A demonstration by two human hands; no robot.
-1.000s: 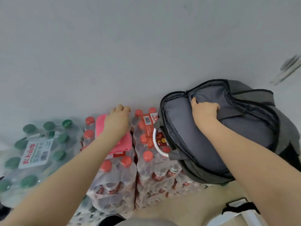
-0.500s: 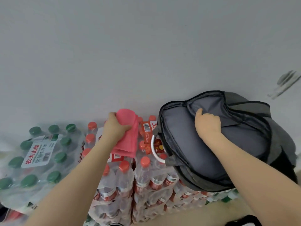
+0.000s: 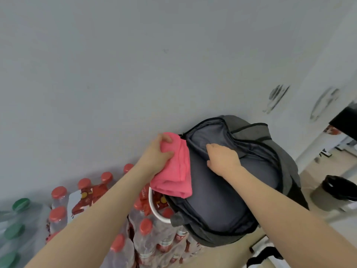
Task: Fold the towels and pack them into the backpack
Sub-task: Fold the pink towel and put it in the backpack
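I have carried the folded pink towel [image 3: 174, 171], clamped in my left hand [image 3: 158, 155], from the bottle packs [image 3: 123, 229] to the backpack [image 3: 222, 200] mouth; my right hand [image 3: 222, 158] grips its lining open. Dropping it inside remains.

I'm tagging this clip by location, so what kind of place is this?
Probably a storeroom or office supply corner. Shrink-wrapped packs of red-capped water bottles are stacked against a plain grey wall, with green-capped bottles beside them, and a lined waste bin stands on the floor.
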